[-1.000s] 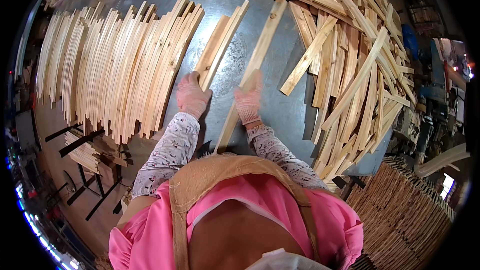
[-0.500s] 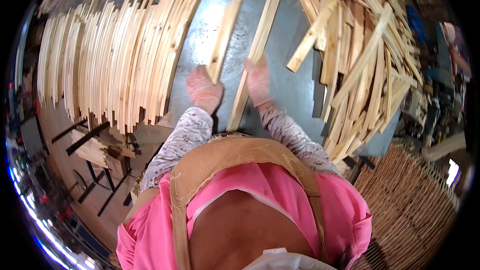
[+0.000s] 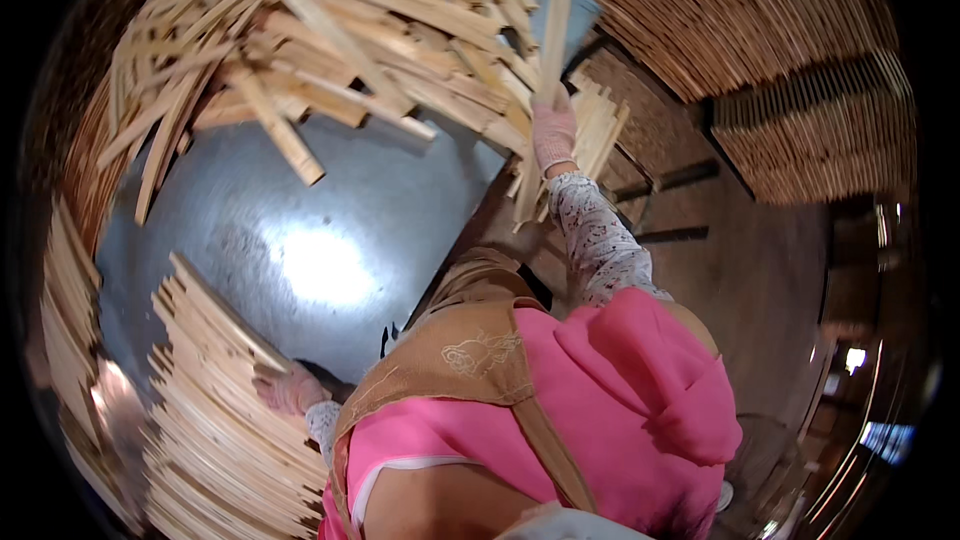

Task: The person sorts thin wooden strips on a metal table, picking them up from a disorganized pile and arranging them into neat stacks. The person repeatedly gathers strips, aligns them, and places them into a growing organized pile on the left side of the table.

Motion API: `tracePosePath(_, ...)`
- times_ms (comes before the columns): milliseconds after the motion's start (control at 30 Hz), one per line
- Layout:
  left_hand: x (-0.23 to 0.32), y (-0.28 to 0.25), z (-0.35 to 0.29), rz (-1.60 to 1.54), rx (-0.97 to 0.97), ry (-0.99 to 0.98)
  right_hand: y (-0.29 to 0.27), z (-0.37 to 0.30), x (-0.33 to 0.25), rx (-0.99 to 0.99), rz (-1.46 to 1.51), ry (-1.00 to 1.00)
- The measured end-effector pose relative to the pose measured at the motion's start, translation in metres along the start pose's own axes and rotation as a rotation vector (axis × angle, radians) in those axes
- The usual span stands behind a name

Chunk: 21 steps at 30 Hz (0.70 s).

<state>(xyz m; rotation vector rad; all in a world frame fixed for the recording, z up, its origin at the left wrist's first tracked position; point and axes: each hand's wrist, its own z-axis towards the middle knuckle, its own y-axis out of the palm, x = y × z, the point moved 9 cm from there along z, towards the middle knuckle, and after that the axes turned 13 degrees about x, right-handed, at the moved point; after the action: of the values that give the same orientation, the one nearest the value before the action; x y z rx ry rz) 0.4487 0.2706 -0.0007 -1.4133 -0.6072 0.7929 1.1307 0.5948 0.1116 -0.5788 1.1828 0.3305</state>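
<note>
My right hand (image 3: pixel 555 138), in a pale pink glove, is stretched out at the far side with its fingers wrapped round one long wooden strip (image 3: pixel 558 25). That strip points away from me, beside a heap of loose strips. My left hand (image 3: pixel 290 388), gloved alike, is low at the left with its fingers closed on the end of a wooden strip (image 3: pixel 228 315). This strip lies along the outer edge of a closely packed row of strips (image 3: pixel 220 440). Some of the left fingers are hard to make out.
A jumbled heap of wooden strips (image 3: pixel 400 30) covers the far part of the grey metal table (image 3: pixel 420 200). More strips (image 3: pixel 600 125) are stacked beyond the table's edge, near dark metal bars (image 3: pixel 680 176). Big stacks of thin wood (image 3: pixel 740 10) stand at the far right.
My body and view have turned to the right. The left hand has brought its strip against the row. The right hand has carried its strip off the table, out past the table's edge.
</note>
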Motion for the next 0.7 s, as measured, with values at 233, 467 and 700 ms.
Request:
tracePosePath(233, 0.029, -0.013, -0.005, 0.136, -0.241, -0.213, -0.184, 0.066, 0.247, 0.216, -0.679, 0.432)
tracePosePath(467, 0.244, -0.029, -0.025, -0.072, -0.024, 0.308, -0.102, 0.098, 0.403, 0.118, -0.436, 0.532)
tracePosePath(700, 0.368, -0.051, -0.101, -0.356, -0.081, 0.555, 0.007, 0.18, 0.456, -0.21, -0.666, 0.453)
